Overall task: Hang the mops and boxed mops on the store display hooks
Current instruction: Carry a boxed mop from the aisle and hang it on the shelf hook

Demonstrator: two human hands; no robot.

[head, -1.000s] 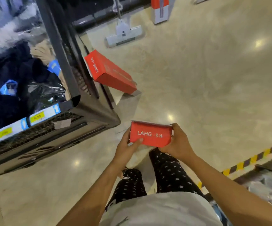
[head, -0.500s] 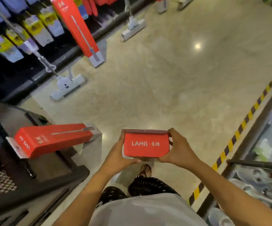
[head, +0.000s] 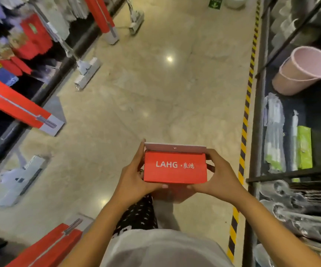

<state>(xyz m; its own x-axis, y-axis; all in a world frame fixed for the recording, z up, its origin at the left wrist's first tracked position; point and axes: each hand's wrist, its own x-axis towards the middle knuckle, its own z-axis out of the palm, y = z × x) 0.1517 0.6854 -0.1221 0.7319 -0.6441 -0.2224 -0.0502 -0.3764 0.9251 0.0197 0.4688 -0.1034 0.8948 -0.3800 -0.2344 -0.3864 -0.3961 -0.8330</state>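
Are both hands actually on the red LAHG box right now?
Touching. The head view shows the left hand and right hand gripping opposite ends of the red LAHG box.

Both hands hold one red boxed mop.
The left hand (head: 134,176) and the right hand (head: 218,177) grip the ends of the red boxed mop (head: 175,167), which is between them.

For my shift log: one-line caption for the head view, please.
Left hand and right hand grip a red boxed mop end-on above the aisle floor, a grey mop off to the left.
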